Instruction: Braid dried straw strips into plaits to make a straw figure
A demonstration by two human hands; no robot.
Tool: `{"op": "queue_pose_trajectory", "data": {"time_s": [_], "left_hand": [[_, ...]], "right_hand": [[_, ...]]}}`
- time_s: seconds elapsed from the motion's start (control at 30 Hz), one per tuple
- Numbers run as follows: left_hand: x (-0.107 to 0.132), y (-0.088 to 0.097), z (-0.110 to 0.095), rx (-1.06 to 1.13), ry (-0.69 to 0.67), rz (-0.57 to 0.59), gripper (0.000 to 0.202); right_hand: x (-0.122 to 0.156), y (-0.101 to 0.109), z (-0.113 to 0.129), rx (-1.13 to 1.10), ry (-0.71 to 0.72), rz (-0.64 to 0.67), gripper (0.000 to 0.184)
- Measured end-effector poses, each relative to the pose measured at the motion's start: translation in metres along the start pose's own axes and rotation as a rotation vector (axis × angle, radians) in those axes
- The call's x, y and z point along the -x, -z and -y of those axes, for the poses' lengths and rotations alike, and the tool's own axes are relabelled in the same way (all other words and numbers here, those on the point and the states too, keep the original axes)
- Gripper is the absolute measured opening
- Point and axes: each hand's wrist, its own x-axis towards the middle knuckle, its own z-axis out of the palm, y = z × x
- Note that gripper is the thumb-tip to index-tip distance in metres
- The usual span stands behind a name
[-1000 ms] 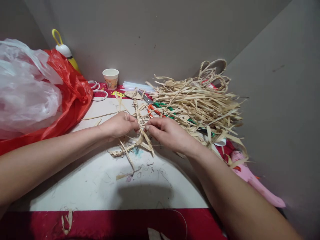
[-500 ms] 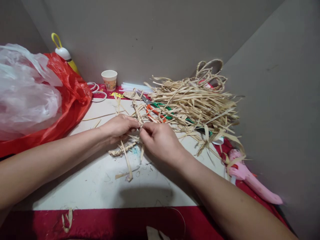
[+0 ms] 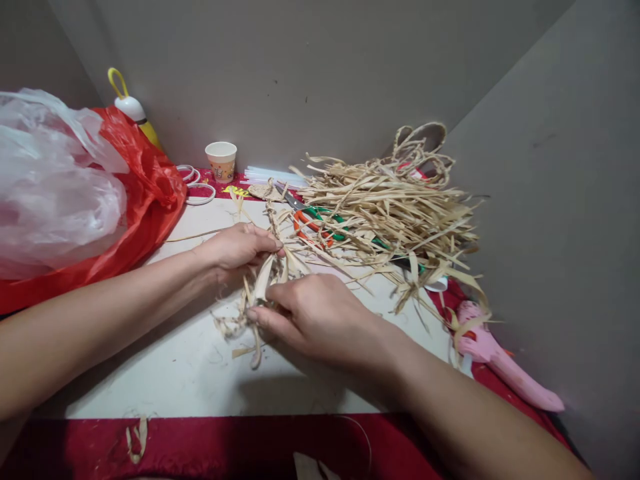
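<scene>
My left hand (image 3: 240,247) is closed in a pinch on a braided straw piece (image 3: 273,223) at the middle of the white table top (image 3: 190,373). My right hand (image 3: 313,320) lies lower and nearer to me, its fingers closed round loose straw strips (image 3: 260,283) that trail from the braid. More braid and strip ends (image 3: 235,327) lie on the table under both hands. A big heap of dry straw strips (image 3: 395,207) sits just right of my hands.
Orange- and green-handled scissors (image 3: 315,223) lie half under the straw heap. A paper cup (image 3: 221,161), white rings (image 3: 200,193) and clear sticks (image 3: 270,175) stand at the back. Red and clear plastic bags (image 3: 75,193) fill the left. A pink tool (image 3: 500,363) lies at the right edge by the wall.
My right hand has moved down and toward me, pulling straw strips away from the braid. My left hand has stayed in place, pinching the braid.
</scene>
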Motion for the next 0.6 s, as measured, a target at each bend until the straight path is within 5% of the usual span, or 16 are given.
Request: {"op": "queue_pose_trajectory", "data": {"time_s": [0.07,0.17,0.3,0.47,0.6], "left_hand": [[0.001,0.007,-0.004,-0.004,-0.009,-0.003,0.018],[0.002,0.017,-0.008,0.058,-0.012,0.024,0.016],[0.001,0.026,-0.012,0.144,0.039,0.133,0.019],[-0.002,0.025,-0.019,0.064,0.071,0.159,0.021],[-0.002,0.024,-0.026,-0.018,0.096,0.123,0.019]], "right_hand": [[0.006,0.012,0.000,-0.191,0.000,-0.079,0.045],[0.006,0.024,-0.008,-0.488,-0.065,-0.378,0.042],[-0.010,0.017,-0.026,-0.739,-0.216,-0.651,0.023],[-0.031,-0.009,-0.038,-1.097,-0.304,-0.319,0.031],[-0.026,0.000,-0.048,-1.128,-0.272,-0.080,0.021]]}}
